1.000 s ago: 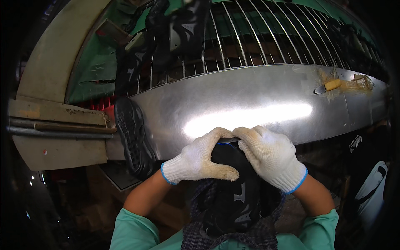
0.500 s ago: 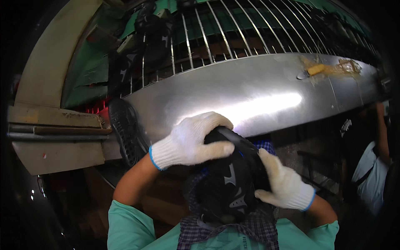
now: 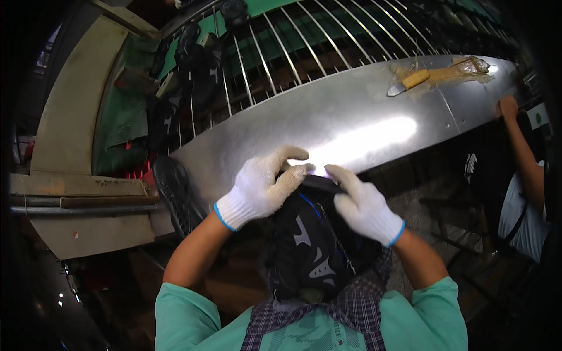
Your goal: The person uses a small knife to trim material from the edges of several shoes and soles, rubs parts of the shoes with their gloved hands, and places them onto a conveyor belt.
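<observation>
A black shoe (image 3: 313, 245) with grey trim and a thin blue line lies against my checked apron (image 3: 366, 304), its far end up near the metal ledge. My left hand (image 3: 257, 190), in a white knit glove with a blue cuff, grips that far end, the thumb on its edge and the forefinger arched above. From the other side my right hand (image 3: 363, 207), gloved alike, closes its fingers over the dark rim there. The shoe's underside is hidden.
A metal ledge (image 3: 281, 128) runs ahead of me, with a rack of metal rods behind it. On it lie a yellow-handled blade (image 3: 413, 80) and, at left, a black shoe sole (image 3: 175, 190). More black shoes (image 3: 205, 70) sit on the rack. Another person's arm (image 3: 521, 137) is at right.
My right hand has moved up and left from the shoe's side to its far end, close to my left hand. The shoe has turned slightly, showing more of its upper.
</observation>
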Action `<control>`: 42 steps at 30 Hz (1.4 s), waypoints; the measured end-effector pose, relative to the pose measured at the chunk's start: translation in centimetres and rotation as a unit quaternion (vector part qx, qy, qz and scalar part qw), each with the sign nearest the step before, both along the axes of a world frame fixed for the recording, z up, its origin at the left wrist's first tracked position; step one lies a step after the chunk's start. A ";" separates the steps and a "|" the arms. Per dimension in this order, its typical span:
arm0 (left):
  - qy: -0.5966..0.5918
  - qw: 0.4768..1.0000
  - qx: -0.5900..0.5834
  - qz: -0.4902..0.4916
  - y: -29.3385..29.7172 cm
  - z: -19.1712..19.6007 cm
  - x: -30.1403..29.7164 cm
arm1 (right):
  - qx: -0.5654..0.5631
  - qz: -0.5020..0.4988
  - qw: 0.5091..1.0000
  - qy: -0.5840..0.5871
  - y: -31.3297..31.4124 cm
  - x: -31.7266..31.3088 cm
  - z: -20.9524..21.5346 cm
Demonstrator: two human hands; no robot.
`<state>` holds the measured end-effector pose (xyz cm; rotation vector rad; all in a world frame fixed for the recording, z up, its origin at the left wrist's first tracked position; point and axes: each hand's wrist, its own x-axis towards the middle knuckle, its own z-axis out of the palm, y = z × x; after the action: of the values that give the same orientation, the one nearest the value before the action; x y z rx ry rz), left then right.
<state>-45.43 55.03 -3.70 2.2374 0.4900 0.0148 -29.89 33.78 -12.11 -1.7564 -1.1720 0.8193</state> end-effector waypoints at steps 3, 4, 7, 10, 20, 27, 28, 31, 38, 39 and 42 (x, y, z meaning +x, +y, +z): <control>0.060 0.997 0.037 0.012 -0.2 0.2 0.9 | 0.040 0.054 0.996 -0.065 -0.9 -1.0 3.6; 0.056 0.997 0.042 0.012 -0.2 0.3 0.8 | 0.038 0.062 0.995 -0.067 -1.0 -1.1 4.3; 0.056 0.997 0.051 0.019 -0.5 0.2 0.6 | -0.011 0.090 0.993 -0.076 -1.2 -1.5 6.9; 0.067 0.996 0.057 0.029 -0.5 0.4 0.9 | 0.108 0.064 0.984 -0.128 -2.0 -1.8 5.0; -0.003 0.998 0.025 0.050 -0.9 -0.3 0.1 | 0.099 0.055 0.971 -0.209 -4.4 -3.9 4.5; -0.284 0.851 -0.308 0.317 -1.6 -8.8 -3.9 | 0.073 0.084 0.980 -0.164 -4.1 -3.1 5.5; -0.276 0.851 -0.302 0.329 -2.0 -8.4 -3.8 | 0.156 0.053 0.976 -0.144 -3.4 -3.1 4.1; -0.280 0.853 -0.300 0.322 -3.1 -6.3 -3.2 | 0.151 -0.020 0.979 -0.132 -1.6 -4.8 3.3; -0.320 0.892 -0.164 0.276 -5.0 -0.9 -3.4 | 0.095 0.000 0.994 -0.060 -0.7 -4.6 5.9; -0.325 0.893 -0.159 0.269 -5.5 -0.2 -3.5 | 0.037 0.006 0.998 -0.055 -0.6 -4.6 7.7; -0.334 0.889 -0.186 0.254 -6.5 1.3 -3.7 | -0.043 0.062 0.997 -0.027 -0.6 -3.8 11.2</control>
<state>-49.09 48.50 -2.36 1.5385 0.6091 0.8617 -33.73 33.21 -0.88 -1.7995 -1.3089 0.9125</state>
